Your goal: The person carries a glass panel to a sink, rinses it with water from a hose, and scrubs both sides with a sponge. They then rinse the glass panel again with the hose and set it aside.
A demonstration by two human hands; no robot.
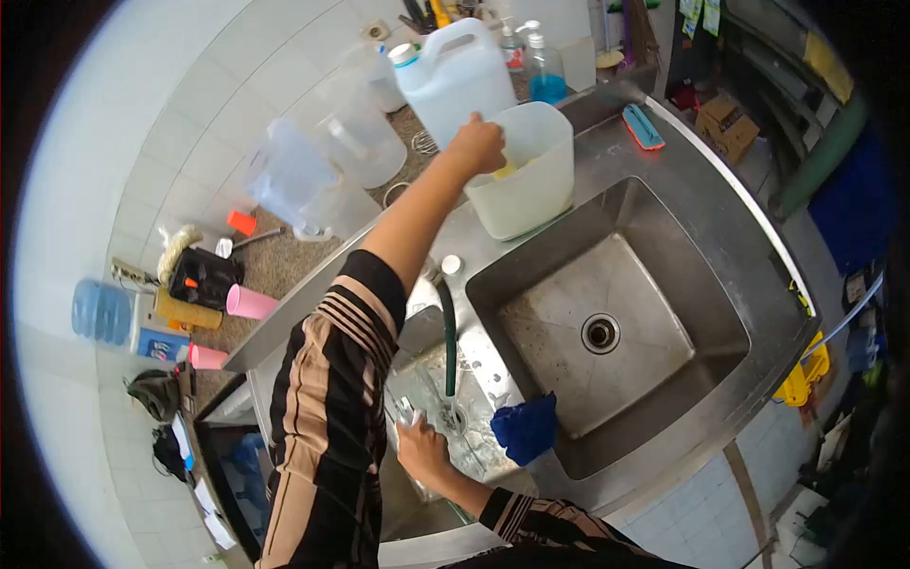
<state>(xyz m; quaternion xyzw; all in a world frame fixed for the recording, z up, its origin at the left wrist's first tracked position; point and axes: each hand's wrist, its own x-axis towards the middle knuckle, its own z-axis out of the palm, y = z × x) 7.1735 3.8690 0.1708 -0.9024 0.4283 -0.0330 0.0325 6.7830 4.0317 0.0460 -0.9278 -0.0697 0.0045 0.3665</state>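
reaching over the rim of a translucent open container (531, 204), the left hand (477, 150) has its fingers bent down beside a yellow item (505, 169); the fingertips are hidden, so whether this grip is closed on that item cannot be told. just beyond the left grip stands a large jug (460, 90) with a white cap, and farther off, to its right, a pump bottle (547, 76) of blue liquid. left of the left forearm are clear plastic pitchers (365, 142) on the speckled counter (275, 266). the right hand (425, 453), low in the smaller basin (403, 503), has a narrow grip, thumb and fingers closed on the edge of a clear vessel (414, 387). just beyond and right of this grip, a dark green hose (449, 346) hangs down into the basin. right of the right grip, a crumpled blue cloth (526, 429) lies on the divider, beside the larger steel sink (607, 284).
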